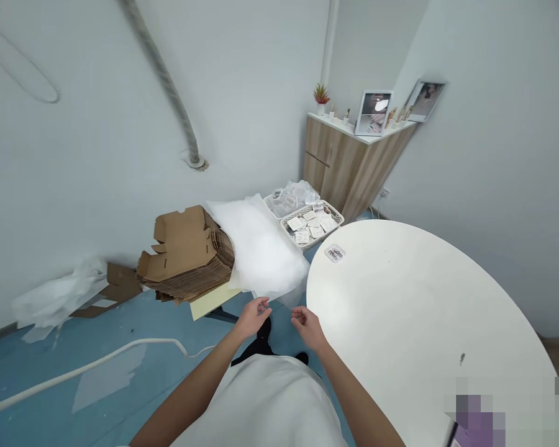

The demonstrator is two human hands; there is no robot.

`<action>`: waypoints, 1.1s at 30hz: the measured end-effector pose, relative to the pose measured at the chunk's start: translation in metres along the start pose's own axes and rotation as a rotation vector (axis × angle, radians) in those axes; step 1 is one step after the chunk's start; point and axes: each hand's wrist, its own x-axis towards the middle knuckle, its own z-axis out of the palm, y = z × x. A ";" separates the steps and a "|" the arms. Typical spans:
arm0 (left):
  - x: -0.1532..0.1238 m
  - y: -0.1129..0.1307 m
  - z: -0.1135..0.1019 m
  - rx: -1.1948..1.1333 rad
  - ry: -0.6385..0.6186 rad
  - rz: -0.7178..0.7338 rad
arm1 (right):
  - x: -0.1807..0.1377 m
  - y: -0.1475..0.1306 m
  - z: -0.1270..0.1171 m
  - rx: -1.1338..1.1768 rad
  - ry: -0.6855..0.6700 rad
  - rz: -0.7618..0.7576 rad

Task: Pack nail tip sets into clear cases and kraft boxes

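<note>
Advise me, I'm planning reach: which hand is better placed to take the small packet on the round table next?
Probably the right hand: it looks empty, beside the table and nearer the small packet. The left hand is farther away, near the white packaging.

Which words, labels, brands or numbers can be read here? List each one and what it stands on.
None can be read.
Small white packets in the front basket: marks too small to read.
Small pack on the round table: dark marks, not legible.
White plastic bags: no print that I can make out.
</note>
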 end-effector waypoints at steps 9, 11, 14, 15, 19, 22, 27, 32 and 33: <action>0.035 -0.019 -0.049 0.103 0.161 0.023 | 0.071 -0.026 0.033 -0.094 -0.116 -0.008; 0.051 -0.026 -0.058 0.109 0.195 0.005 | 0.092 -0.032 0.039 -0.157 -0.115 0.010; 0.079 -0.033 -0.065 0.070 0.199 -0.038 | 0.124 -0.040 0.050 -0.247 -0.081 0.051; 0.088 -0.034 -0.066 0.053 0.186 -0.058 | 0.135 -0.042 0.053 -0.269 -0.073 0.059; 0.122 -0.034 -0.068 -0.015 0.083 -0.181 | 0.177 -0.048 0.065 -0.343 -0.032 0.098; 0.141 -0.038 -0.069 -0.064 0.001 -0.238 | 0.204 -0.050 0.071 -0.369 0.003 0.179; 0.155 -0.052 -0.069 -0.121 -0.065 -0.292 | 0.231 -0.049 0.077 -0.305 0.001 0.249; 0.161 -0.065 -0.062 -0.216 -0.074 -0.292 | 0.240 -0.054 0.081 -0.320 0.100 0.235; 0.163 -0.067 -0.061 -0.244 -0.079 -0.296 | 0.241 -0.055 0.082 -0.300 0.124 0.262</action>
